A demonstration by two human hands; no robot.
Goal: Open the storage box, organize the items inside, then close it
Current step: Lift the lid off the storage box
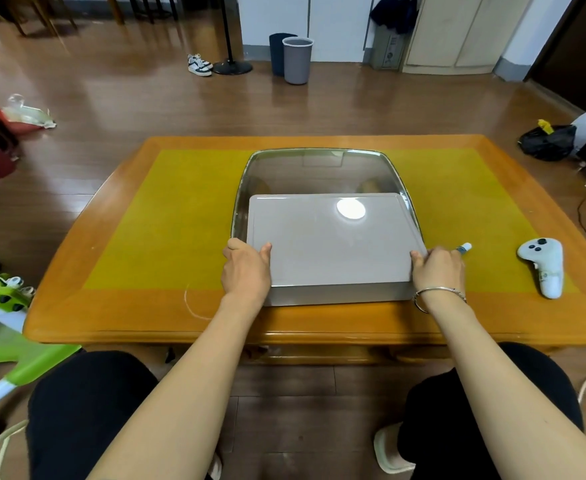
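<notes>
- Your left hand (246, 268) grips the lid (329, 240) at its near-left corner, thumb on top, fingers curled under.
- Your right hand (438, 268) grips the near-right corner likewise.
- Lid overlaps the near half of the clear storage box (319, 168), far half uncovered.
- White controller (542, 268) sits well right of the box; table (167, 220) is bare to its left.

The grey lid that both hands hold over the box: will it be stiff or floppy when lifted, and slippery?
The grey lid probably stays stiff: held only at its near corners by the left hand and right hand, it looks flat. Its glossy top mirrors a lamp, so it may be slippery. It seems thin, likely light.
</notes>
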